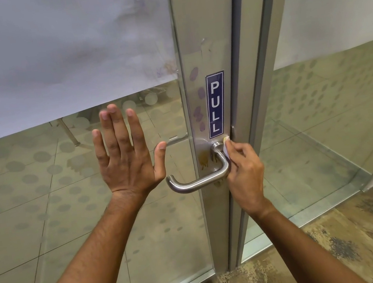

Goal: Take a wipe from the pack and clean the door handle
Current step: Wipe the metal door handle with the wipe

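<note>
The left hand (126, 162) is spread flat against the glass door (64, 186). Right of it, the metal door handle (198, 176) curves from its base, where the right hand (243, 171) pinches a wipe (226, 145) below the PULL sign (216, 105).

A brushed metal door stile (207, 39) carries everything here, framing a glass pane (66, 198) dotted with frosted circles. Fixed to the stile is a blue PULL sign (216, 105), set upright just above a round rosette (204, 155) streaked with yellowish-brown stains. Out of that rosette comes a steel lever handle (197, 184), curving down and running left. Purple smudges (199, 104) mark the metal left of the sign.
</note>
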Available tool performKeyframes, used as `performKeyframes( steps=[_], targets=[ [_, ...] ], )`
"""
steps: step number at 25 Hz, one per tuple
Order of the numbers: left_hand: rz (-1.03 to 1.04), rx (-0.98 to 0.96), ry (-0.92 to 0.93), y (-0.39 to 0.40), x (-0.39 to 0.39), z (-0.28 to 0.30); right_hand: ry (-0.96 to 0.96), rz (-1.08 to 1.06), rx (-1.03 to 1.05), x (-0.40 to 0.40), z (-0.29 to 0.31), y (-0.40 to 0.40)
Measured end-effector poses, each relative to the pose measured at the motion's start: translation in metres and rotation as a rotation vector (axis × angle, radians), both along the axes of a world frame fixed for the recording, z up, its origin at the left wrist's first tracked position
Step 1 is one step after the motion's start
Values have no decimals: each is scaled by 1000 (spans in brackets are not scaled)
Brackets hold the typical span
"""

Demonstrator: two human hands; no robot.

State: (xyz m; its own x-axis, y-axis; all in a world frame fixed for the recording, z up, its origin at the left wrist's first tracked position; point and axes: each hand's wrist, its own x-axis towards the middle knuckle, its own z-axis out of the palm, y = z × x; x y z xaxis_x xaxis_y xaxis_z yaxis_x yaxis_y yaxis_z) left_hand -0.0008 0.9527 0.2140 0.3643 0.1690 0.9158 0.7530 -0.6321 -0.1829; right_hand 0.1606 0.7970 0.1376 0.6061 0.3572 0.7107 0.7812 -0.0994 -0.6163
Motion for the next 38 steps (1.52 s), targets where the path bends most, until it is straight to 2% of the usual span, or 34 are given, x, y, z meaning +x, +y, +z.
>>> performKeyframes(
  steps=[5,17,21,26,30,32,35,38],
  targets=[
    [4,1,-1,1,1,0,-82,-21,-60,-9,-10,0],
    [7,-13,6,0,0,1,161,74,-1,-23,-14,2],
    [3,-13,15,0,-1,1,270,88,-60,-34,-24,-4],
    [3,-15,17,1,0,0,261,12,-11,-29,-21,5],
    [0,-17,13,1,0,0,261,0,-107,-29,-29,0],
    [3,-17,14,1,-1,0,265,-36,-31,-30,-29,-3],
    [6,-12,13,2,-1,2,370,-50,155,-44,-30,-1],
    [11,-4,15,2,-1,1,271,-37,173,-62,-38,5]
  ],
)
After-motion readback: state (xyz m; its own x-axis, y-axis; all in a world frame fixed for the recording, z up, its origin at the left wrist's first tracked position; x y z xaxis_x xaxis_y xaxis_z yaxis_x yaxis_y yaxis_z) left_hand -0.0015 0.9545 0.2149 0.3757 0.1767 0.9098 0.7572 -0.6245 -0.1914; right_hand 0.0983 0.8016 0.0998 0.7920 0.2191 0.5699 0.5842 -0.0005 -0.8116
